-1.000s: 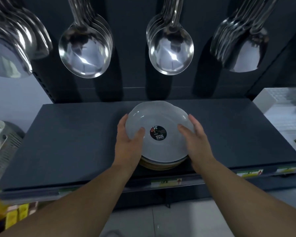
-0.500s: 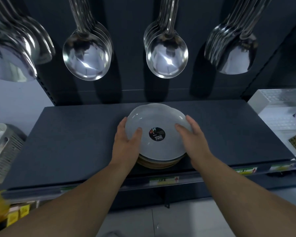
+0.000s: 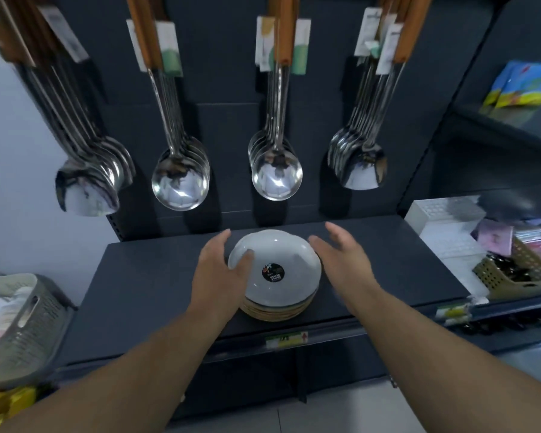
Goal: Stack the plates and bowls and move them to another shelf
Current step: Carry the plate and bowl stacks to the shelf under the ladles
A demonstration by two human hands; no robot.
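Observation:
A stack of plates and bowls stands near the front edge of a dark shelf. The top piece is pale grey with a wavy rim and a round black sticker in its middle; tan pieces show underneath. My left hand lies against the stack's left side, thumb resting on the top rim. My right hand hovers just right of the stack with fingers spread, apart from it.
Several bunches of large steel ladles hang from the back panel above the shelf. A grey slotted basket sits at the left. White boxes and a tan basket stand on the shelf to the right.
My right hand has let go of the top plate and drawn off to the right, fingers spread. The view has tilted up, showing more of the ladle handles.

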